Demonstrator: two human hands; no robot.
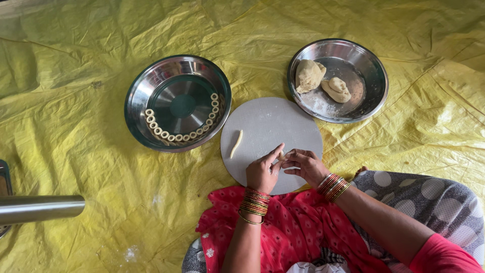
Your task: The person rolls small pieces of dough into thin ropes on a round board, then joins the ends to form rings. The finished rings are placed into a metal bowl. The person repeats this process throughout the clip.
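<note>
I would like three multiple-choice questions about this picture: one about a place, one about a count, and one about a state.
1. Where does the thin rolled strip of dough lie?
A. on the round white board
B. in the left steel bowl
C. on the yellow sheet

2. How many lumps of dough are in the right steel plate?
A. one
B. two
C. four

3. What are the left hand and right hand doing?
A. resting apart, holding nothing
B. lifting the plate
C. pinching a small piece of dough together

Answers:
1 A, the strip rests on the board's left part.
2 B, one large and one smaller lump show.
3 C, the fingers of both hands meet on the piece over the board.
</note>
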